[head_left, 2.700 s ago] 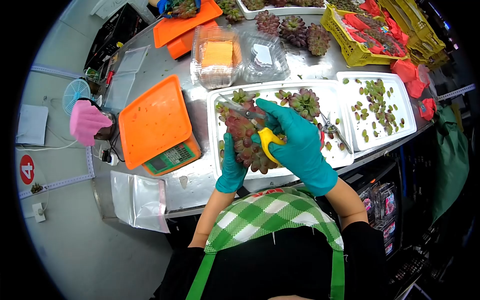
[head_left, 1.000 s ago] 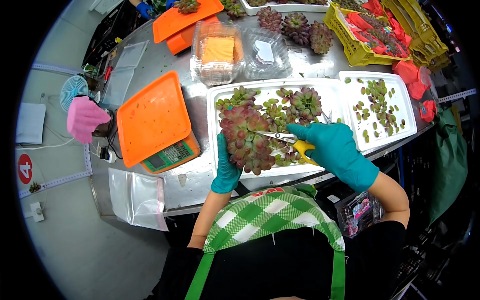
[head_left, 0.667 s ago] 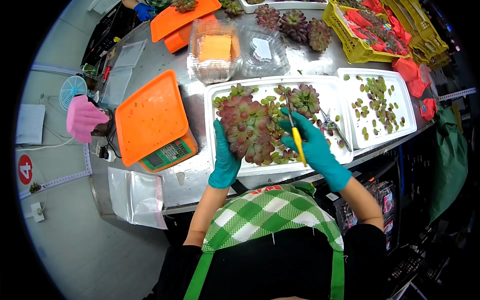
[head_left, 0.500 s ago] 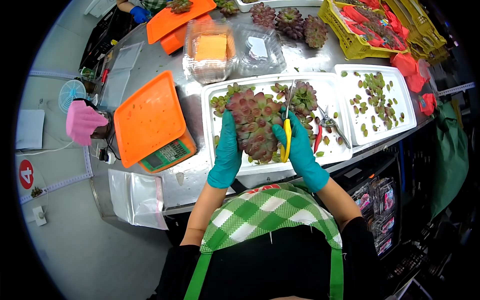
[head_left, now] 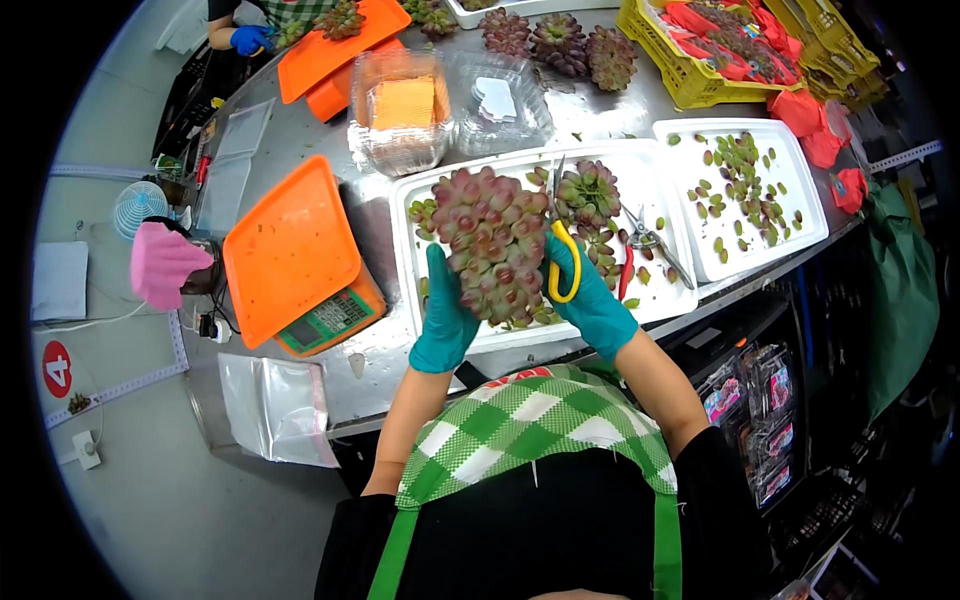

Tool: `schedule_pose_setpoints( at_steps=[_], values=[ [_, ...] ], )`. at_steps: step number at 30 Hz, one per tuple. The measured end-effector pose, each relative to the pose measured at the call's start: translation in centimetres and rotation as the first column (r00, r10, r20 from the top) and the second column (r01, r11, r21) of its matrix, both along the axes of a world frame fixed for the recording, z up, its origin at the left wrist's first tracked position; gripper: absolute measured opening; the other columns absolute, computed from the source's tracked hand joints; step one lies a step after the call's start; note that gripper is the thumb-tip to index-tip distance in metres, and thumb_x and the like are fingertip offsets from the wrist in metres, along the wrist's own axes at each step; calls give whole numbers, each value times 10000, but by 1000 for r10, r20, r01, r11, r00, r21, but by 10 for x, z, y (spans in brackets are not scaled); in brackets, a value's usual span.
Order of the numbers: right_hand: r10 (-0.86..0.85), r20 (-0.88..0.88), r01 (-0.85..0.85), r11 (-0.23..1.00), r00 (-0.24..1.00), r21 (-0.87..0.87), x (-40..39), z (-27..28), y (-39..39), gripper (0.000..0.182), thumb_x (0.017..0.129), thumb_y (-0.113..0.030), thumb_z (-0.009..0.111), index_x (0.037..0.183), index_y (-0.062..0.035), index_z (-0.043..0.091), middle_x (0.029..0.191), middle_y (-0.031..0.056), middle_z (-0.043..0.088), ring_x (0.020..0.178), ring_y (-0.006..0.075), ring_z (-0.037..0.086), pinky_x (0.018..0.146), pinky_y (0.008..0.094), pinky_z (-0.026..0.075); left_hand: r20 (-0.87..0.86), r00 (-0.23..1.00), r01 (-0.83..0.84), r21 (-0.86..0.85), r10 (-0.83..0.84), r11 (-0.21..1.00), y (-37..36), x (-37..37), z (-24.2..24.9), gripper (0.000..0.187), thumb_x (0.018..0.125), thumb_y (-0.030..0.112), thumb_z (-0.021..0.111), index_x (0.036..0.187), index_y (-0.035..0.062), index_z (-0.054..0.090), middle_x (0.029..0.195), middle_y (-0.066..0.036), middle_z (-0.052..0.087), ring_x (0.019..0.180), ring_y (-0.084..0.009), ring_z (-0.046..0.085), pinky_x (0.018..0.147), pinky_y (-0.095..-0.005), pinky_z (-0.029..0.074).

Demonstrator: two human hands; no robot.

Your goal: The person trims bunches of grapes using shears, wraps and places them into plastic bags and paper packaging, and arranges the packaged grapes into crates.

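A large red-green succulent cluster (head_left: 492, 245) is held up over a white tray (head_left: 405, 270). My left hand (head_left: 445, 310), in a teal glove, grips its left side, fingers partly behind it. On the right side, my gloved right hand (head_left: 590, 305) has yellow-handled scissors (head_left: 567, 262) looped on its fingers, blades pointing away from me; its fingertips lie near or against the succulent. In the tray behind them sit a smaller succulent rosette (head_left: 588, 192), loose leaves, and red-handled pliers or pruners (head_left: 650, 243).
Left stands an orange scale (head_left: 295, 255), beside plastic bags (head_left: 275, 405). A second white tray (head_left: 700, 262) holds loose leaves. Farther back are clear plastic boxes (head_left: 400, 150), several rosettes (head_left: 560, 45) and a yellow crate (head_left: 690, 90). A co-worker's blue-gloved hand (head_left: 250, 40) shows at the far left.
The succulent has turned in my hands and tilted, its crowded rosettes now facing more upward. The scissors remain in my right hand. The whole view has shifted slightly.
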State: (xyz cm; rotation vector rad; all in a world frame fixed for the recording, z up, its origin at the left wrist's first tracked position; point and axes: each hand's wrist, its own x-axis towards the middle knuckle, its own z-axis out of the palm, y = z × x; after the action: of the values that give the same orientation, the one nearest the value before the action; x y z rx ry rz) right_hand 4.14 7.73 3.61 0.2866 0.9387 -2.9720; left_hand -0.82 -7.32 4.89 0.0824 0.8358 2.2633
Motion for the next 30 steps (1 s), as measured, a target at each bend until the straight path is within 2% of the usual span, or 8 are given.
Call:
schedule_pose_setpoints(
  at_steps=[5,10,13,15,18,21,27,30],
  values=[
    [68,-36,-47,905,997,422,-5,24,0,509,771,-84,605,1227,-23,388,1099,40,505,932,111,516,811,244,441,-65,995,-75,16,76,997,-6,6,4,848,707,662,432,1319,123,201,1317,-109,299,1180,-270,350,973,-414,321],
    [121,-75,-67,860,990,506,-2,31,-2,634,684,-14,674,1247,-66,387,1114,25,508,920,71,488,791,236,447,-29,996,-82,123,86,989,-17,4,-11,863,697,670,414,1324,119,194,1337,-109,265,1201,-284,314,984,-447,285],
    [277,-119,-60,562,954,825,3,64,11,631,680,-17,676,1243,-83,399,1086,24,530,922,75,486,786,251,454,56,998,25,174,-35,984,-18,0,3,807,715,590,478,1315,120,213,1327,-114,281,1195,-273,328,975,-436,314],
    [255,-97,-83,614,962,785,5,73,13,585,688,-28,670,1218,-86,430,1044,17,559,887,89,513,761,255,463,134,989,21,324,-68,946,-17,1,-15,768,748,577,458,1310,107,225,1317,-121,302,1177,-276,355,960,-435,335],
    [112,-21,-71,758,994,648,5,80,5,514,701,-22,654,1178,-66,465,991,32,577,820,105,550,720,237,469,146,985,51,246,-89,968,-21,6,-23,771,748,581,457,1309,105,228,1314,-121,308,1171,-276,363,956,-433,341],
    [116,113,-162,747,987,644,3,73,8,508,704,-19,651,1174,-62,464,975,36,579,812,111,558,722,234,468,146,985,70,177,-96,982,-27,7,-26,773,748,585,456,1307,102,230,1311,-122,314,1165,-276,371,952,-431,346],
    [4,-59,41,677,998,735,-9,85,3,475,711,-64,660,1154,-78,489,933,40,589,787,116,560,743,244,463,181,977,103,83,-117,991,-35,11,-36,778,747,594,454,1305,97,235,1304,-123,326,1154,-277,387,944,-427,356],
    [190,-98,-7,486,977,874,-14,95,-7,495,705,-121,680,1161,-98,489,914,49,594,778,101,549,730,242,455,61,986,151,29,-153,988,-36,18,-34,793,732,612,452,1297,95,250,1273,-121,367,1123,-274,422,929,-419,378]
  ],
)
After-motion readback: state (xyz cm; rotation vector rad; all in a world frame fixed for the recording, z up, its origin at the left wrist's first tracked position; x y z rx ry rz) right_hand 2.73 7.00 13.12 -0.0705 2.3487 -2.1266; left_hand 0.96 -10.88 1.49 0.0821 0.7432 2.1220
